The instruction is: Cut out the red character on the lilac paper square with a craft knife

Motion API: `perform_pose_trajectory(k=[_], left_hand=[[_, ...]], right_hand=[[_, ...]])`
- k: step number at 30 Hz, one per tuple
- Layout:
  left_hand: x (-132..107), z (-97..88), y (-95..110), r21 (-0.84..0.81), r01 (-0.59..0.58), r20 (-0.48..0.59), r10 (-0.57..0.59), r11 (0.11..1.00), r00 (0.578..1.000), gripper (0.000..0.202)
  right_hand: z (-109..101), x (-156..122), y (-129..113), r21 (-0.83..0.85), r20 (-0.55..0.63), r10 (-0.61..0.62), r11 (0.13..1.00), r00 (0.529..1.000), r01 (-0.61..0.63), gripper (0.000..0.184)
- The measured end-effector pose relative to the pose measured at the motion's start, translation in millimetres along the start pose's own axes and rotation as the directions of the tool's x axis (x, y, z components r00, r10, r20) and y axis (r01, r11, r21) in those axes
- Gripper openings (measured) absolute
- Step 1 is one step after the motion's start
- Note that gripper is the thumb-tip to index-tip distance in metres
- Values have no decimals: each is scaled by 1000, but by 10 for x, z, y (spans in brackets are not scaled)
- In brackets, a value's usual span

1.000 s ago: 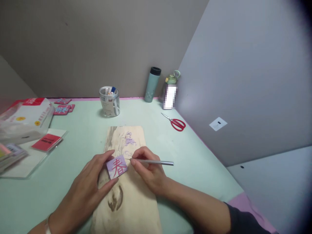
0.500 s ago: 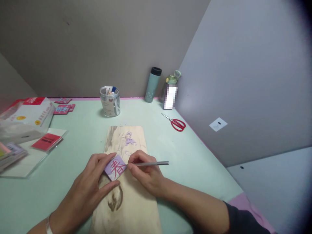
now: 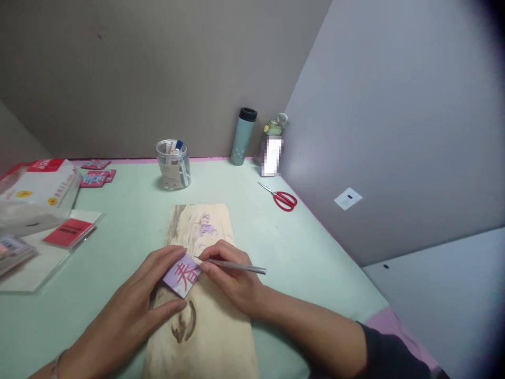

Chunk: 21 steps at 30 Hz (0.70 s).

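Note:
A small lilac card (image 3: 181, 276) with a red character lies on a pale wooden board (image 3: 205, 326) in front of me. My left hand (image 3: 138, 305) pinches the card between thumb and fingers, holding it against the board. My right hand (image 3: 229, 279) grips a thin silver tool (image 3: 236, 267) like a pen, its tip touching the card's upper right edge. Lilac scraps (image 3: 207, 226) lie farther up the board.
A clear jar of pens (image 3: 173, 164) stands behind the board. A teal flask (image 3: 239, 137) and a green bottle (image 3: 272, 142) stand by the wall, red scissors (image 3: 281, 198) to the right. Packets (image 3: 33, 192) and red cards (image 3: 94, 176) lie at the left.
The card has been shifted a little left and turned counter-clockwise under my left hand. My right hand followed, so the tool's tip sits at the card's edge.

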State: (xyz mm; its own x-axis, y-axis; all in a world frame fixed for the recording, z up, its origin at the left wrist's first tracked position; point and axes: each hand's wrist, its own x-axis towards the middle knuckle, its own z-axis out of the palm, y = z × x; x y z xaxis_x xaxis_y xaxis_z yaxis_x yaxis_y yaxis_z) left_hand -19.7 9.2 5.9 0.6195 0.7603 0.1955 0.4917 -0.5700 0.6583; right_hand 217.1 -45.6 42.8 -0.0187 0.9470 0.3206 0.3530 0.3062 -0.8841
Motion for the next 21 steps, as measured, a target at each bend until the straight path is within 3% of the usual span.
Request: perform_pose_trajectory(k=[5, 21], left_hand=[[17, -59, 14, -74, 16, 48, -12, 997, 999, 61], [16, 19, 115, -111, 70, -22, -73, 991, 997, 53]], right_hand=[[8, -12, 0, 0, -23, 29, 1000, 999, -29, 7], [24, -9, -5, 82, -39, 41, 996, 998, -37, 10]])
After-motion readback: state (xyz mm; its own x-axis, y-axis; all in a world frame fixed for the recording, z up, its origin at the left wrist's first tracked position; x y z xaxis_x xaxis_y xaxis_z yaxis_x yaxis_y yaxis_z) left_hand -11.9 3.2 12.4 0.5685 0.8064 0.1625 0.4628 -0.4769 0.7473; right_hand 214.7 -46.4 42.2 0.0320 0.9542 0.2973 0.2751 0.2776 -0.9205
